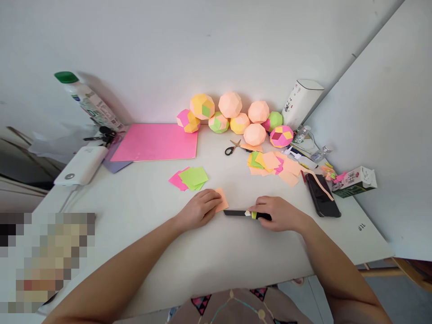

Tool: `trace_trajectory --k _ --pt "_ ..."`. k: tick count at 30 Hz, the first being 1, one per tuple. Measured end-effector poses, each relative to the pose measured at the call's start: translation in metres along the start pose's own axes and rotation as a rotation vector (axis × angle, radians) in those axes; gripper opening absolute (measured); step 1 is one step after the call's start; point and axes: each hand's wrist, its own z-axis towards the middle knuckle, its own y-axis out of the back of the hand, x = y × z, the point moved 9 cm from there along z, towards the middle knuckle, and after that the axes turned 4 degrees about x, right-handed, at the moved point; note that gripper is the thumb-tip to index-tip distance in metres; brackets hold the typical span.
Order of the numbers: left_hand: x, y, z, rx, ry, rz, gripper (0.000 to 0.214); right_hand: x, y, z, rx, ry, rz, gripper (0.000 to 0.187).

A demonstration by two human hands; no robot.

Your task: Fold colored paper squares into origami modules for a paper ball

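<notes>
My left hand (198,209) has its fingers curled over a peach-coloured paper piece (222,200), holding it against the table. Only the paper's right part shows; the rest is under my fingers. In my right hand (280,213) is a knife (236,213) with a dark blade and a black and yellow-green handle. Its blade lies low over the tabletop, pointing left, with the tip just beside the paper's lower corner. Beyond my left hand are green paper pieces (195,178) partly covering pink paper pieces (178,179).
Several folded paper balls (230,105) line the wall. Scissors (232,147) lie before them, left of a heap of coloured paper (270,163). A phone (323,195) and a small carton (354,182) are at right. A pink sheet (157,141) and white device (81,165) are at left.
</notes>
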Motion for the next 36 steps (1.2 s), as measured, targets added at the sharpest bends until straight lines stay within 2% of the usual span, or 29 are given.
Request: trace_trajectory --k 9,25,36 --pt "-0.0021 0.0007 0.0018 0.023 0.014 -0.006 0.026 0.0004 0.0039 0.0003 -0.036 0.006 -0.015 0.043" --pt "-0.0003 0.0006 0.0019 0.053 0.031 -0.047 0.02 0.0008 0.0024 0.0004 -0.009 0.001 -0.016 0.043" --pt "-0.0005 0.0041 0.0035 -0.006 0.034 -0.011 0.017 0.0038 0.0011 0.0018 -0.006 0.016 -0.015 0.041"
